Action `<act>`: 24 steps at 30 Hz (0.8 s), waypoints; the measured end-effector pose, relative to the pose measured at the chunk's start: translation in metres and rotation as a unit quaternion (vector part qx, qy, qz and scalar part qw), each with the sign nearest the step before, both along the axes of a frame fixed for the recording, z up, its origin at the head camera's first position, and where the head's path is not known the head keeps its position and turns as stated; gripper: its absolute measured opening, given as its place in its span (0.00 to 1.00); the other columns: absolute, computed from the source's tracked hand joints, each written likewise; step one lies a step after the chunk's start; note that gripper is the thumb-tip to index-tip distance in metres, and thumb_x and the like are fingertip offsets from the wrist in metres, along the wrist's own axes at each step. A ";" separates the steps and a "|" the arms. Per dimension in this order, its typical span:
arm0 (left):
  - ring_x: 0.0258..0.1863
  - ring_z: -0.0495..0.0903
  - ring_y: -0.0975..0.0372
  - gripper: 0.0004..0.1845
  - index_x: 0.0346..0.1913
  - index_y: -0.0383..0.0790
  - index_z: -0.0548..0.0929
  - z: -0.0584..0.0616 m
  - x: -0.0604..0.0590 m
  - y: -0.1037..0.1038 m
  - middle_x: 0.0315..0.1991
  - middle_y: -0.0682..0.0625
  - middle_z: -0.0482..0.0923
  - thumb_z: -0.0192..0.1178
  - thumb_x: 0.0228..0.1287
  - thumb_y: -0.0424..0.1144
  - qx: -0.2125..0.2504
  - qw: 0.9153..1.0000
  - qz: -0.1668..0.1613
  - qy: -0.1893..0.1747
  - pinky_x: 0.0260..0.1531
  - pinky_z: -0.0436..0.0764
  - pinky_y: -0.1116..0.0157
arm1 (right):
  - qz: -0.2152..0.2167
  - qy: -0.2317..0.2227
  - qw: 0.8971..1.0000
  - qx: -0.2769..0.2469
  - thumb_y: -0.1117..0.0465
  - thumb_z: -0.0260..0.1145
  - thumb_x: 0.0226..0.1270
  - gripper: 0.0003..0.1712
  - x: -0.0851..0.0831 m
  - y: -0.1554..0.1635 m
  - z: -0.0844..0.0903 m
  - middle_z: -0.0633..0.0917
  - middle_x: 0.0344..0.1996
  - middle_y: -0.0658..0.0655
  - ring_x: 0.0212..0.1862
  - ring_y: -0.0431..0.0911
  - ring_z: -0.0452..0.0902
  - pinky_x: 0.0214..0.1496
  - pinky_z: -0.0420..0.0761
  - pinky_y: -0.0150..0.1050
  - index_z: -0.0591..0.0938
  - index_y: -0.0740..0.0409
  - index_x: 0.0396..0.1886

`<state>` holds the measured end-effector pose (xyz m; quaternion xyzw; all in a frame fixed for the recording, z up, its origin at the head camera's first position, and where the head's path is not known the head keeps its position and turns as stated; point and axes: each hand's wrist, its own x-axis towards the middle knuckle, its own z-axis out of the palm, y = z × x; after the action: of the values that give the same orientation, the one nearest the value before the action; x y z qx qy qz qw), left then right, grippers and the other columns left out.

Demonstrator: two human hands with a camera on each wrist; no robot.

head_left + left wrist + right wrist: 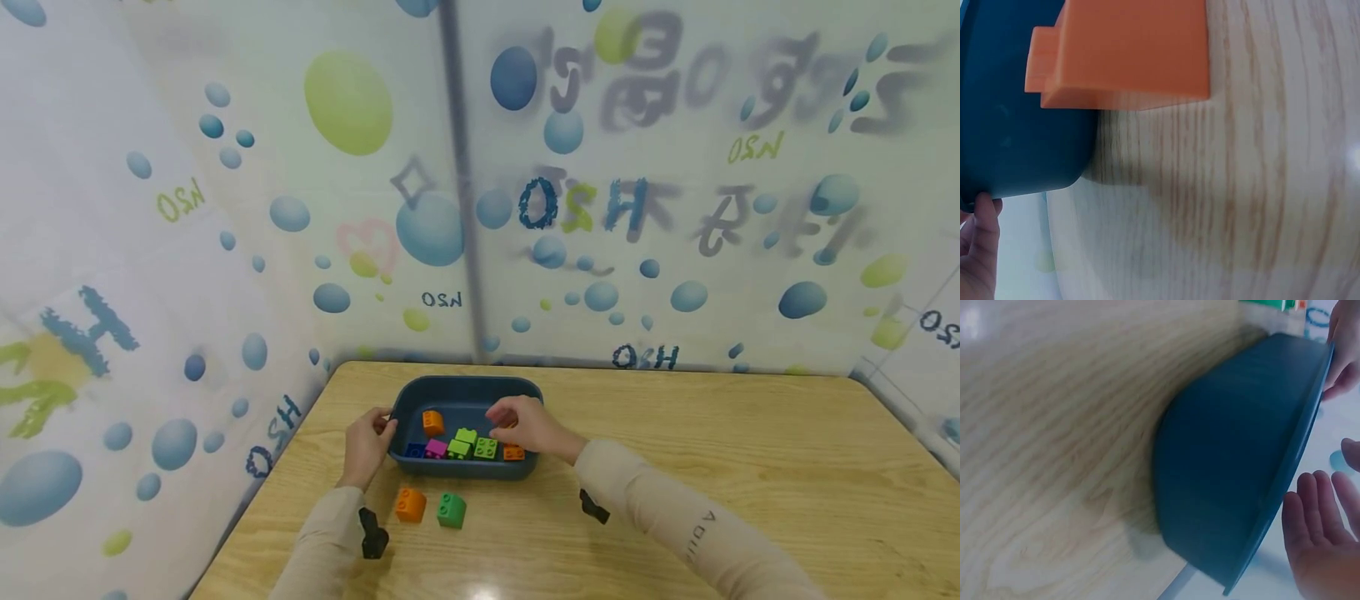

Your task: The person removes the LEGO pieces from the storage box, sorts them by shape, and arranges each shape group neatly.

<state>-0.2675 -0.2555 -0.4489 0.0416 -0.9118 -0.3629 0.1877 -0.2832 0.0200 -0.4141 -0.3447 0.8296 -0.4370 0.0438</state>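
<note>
Pale sheeting (pixel 660 333) printed with blue and lime bubbles and mirrored H2O lettering fills the upper part of the head view, behind a wood-grain tabletop (pixel 720 467) across the bottom. At lower left, a beige sleeve (pixel 318 546) leads up to the left hand (pixel 365 450), which pinches the left rim of a dark blue tray (pixel 465 472) at lower centre. Just below the tray's near side, an orange block (pixel 410 505) sits on the tabletop, with a green block (pixel 452 510) to its right. Inside, along the near wall from left to right, come a navy block (pixel 415 451), a magenta block (pixel 436 449), lime blocks (pixel 486 448) and an orange two-stud block (pixel 513 453); another orange block (pixel 432 422) lies farther back, above the magenta one. Over the tray's right end hovers the right hand (pixel 531 425), its fingers loosely extended, thumb apart, nothing visible between them.
</note>
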 end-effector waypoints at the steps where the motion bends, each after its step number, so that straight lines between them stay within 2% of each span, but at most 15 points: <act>1: 0.25 0.73 0.58 0.11 0.42 0.30 0.79 0.000 0.000 0.000 0.26 0.45 0.76 0.58 0.56 0.31 -0.001 1.000 0.000 0.001 0.25 0.73 0.65 | -0.005 0.001 1.000 0.002 0.67 0.64 0.54 0.13 -0.002 0.000 0.000 0.81 0.35 0.62 0.35 0.46 0.77 0.36 0.76 0.32 0.78 0.65 0.40; 11: 0.25 0.73 0.58 0.11 0.42 0.30 0.79 0.001 0.001 0.001 0.26 0.45 0.77 0.58 0.56 0.31 -0.003 1.000 0.004 0.003 0.24 0.73 0.66 | -0.048 -0.024 0.998 0.026 0.69 0.64 0.54 0.15 -0.014 0.000 -0.002 0.79 0.37 0.64 0.38 0.49 0.76 0.40 0.75 0.38 0.76 0.70 0.43; 17: 0.24 0.73 0.59 0.11 0.42 0.30 0.79 -0.002 0.001 0.001 0.25 0.45 0.77 0.59 0.56 0.30 -0.008 1.000 -0.002 0.008 0.23 0.73 0.66 | -0.070 -0.036 0.996 0.035 0.70 0.64 0.53 0.18 -0.019 -0.005 -0.008 0.78 0.39 0.65 0.39 0.51 0.76 0.42 0.75 0.41 0.75 0.70 0.45; 24: 0.24 0.73 0.59 0.11 0.42 0.30 0.79 -0.001 0.001 0.000 0.26 0.45 0.77 0.59 0.56 0.30 -0.004 1.000 0.002 0.007 0.23 0.73 0.66 | -0.083 -0.024 0.995 0.058 0.70 0.67 0.50 0.21 -0.025 -0.012 -0.014 0.78 0.39 0.65 0.41 0.53 0.75 0.44 0.74 0.43 0.74 0.71 0.46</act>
<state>-0.2669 -0.2555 -0.4499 0.0403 -0.9117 -0.3595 0.1948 -0.3082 0.0075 -0.4280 -0.2612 0.8779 -0.3986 0.0468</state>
